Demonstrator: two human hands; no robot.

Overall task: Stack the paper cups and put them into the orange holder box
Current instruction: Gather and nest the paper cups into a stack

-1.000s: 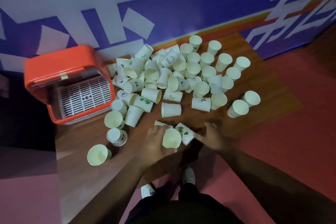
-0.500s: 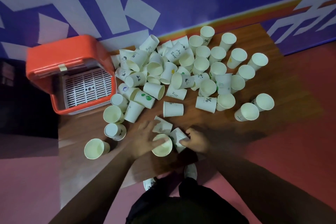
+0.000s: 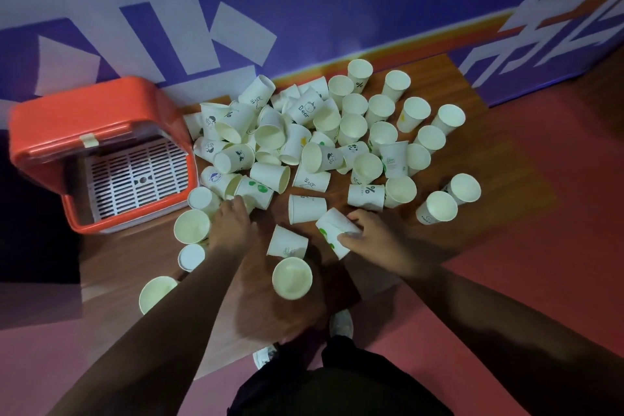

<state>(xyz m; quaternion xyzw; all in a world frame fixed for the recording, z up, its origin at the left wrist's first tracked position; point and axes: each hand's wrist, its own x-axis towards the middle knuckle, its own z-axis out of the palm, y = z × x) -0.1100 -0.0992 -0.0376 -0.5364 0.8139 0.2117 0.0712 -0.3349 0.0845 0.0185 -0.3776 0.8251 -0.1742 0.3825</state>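
The right hand [image 3: 368, 236] is curled round a green-dotted cup [image 3: 332, 230] lying on its side, mouth toward the wall. The left hand [image 3: 231, 223] reaches with loose fingers into the cup heap [image 3: 304, 142]; its grip is hidden. The orange holder box [image 3: 84, 115], empty and open, sits left, nearer that hand.

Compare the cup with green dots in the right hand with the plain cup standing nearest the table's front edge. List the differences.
The green-dotted cup lies tilted on its side in the right hand; the plain cup stands upright, untouched. The green-dotted cup shows its printed wall, its mouth hidden; the plain cup shows its open mouth and no print visible from here. Both are white paper cups of seemingly similar size on the wooden table.
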